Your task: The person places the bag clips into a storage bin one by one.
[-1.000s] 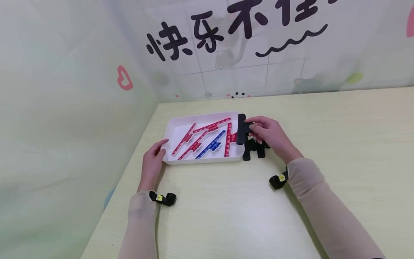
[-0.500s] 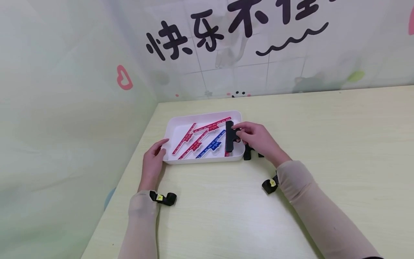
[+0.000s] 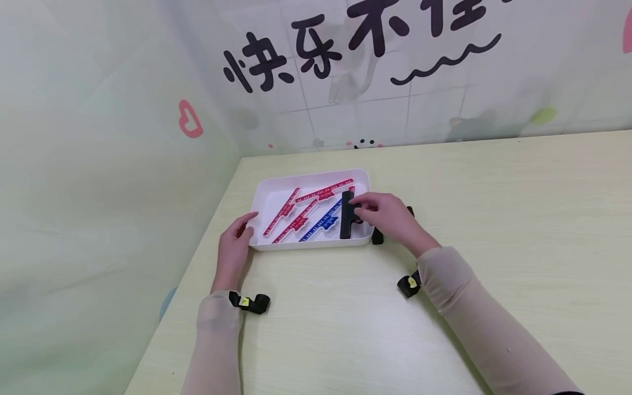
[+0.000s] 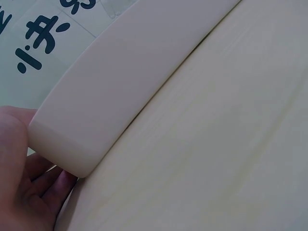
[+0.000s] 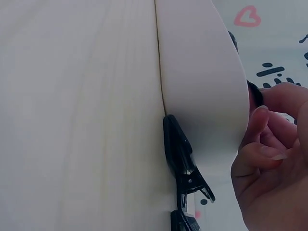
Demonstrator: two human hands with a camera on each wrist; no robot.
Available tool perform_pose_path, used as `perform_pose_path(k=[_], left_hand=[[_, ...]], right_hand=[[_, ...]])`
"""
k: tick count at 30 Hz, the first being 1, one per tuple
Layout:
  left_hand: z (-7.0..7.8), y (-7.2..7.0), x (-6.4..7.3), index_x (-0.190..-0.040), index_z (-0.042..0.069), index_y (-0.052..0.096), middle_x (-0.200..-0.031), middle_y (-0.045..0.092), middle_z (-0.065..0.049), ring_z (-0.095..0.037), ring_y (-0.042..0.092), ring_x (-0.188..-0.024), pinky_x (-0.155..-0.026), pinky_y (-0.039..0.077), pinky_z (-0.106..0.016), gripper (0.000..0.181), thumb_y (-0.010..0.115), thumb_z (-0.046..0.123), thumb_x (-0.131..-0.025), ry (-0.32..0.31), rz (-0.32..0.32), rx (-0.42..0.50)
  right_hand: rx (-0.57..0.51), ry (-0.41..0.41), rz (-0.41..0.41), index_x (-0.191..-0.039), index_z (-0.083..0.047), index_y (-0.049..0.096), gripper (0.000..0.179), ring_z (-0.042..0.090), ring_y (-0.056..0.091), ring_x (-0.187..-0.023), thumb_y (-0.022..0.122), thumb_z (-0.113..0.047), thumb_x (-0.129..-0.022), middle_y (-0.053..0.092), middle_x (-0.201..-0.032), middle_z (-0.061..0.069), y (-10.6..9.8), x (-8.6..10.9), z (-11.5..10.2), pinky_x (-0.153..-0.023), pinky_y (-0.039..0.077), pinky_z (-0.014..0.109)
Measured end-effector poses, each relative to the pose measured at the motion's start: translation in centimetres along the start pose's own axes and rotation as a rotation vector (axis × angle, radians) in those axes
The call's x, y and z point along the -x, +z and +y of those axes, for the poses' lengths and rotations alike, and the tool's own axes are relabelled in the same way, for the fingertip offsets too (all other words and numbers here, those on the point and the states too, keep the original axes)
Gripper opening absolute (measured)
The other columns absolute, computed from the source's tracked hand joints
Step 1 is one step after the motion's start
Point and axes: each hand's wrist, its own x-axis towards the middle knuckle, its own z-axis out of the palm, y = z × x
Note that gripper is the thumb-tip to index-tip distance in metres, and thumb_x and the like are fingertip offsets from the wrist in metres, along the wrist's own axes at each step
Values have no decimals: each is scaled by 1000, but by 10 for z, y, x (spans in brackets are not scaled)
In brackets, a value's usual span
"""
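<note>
My right hand [image 3: 387, 216] pinches a black plastic clip [image 3: 346, 219] by its handle, thumb and fingertips together. The clip's long bar is low inside the right end of the white tray [image 3: 311, 247], over a red clip mostly hidden beneath it. In the tray lie several ruler-like clips with star-shaped handles: red clips [image 3: 295, 223] and one blue clip [image 3: 322, 221], whose upper end the black bar overlaps. My left hand [image 3: 232, 249] grips the tray's near left corner. In the left wrist view its fingers wrap round the tray's end wall [image 4: 65, 156].
Other black clips [image 5: 180, 156] stand on the table against the tray's right end, partly hidden behind my right hand in the head view. The pale wood table [image 3: 336, 318] meets a printed curtain [image 3: 306, 120] at the back and left.
My right hand has carried the black clip left and down, from above the tray's right rim to inside the tray over the rightmost red clip. My left hand has stayed in place.
</note>
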Motion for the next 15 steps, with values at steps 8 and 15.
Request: perform_pose_path(k=[8,15], left_hand=[[0,0,-1,-122,34,58,-140,43,8,-13,36,-130,-108,32,-36,34,46,20,-94,10,-9,-4],[-2,1,-1,-122,34,58,-140,42,10,-11,35,-131,-108,31,-35,34,46,20,-94,4,-6,-1]], right_hand=[[76,-36,5,-115,-21,64,27,18,51,-79,57,-25,-88,61,-87,0,1,3,-1,-65,42,28],[167,-67,37,-112,-21,65,25,17,52,-79,55,-24,-89,62,-89,-2,6,2,-2,-68,42,28]])
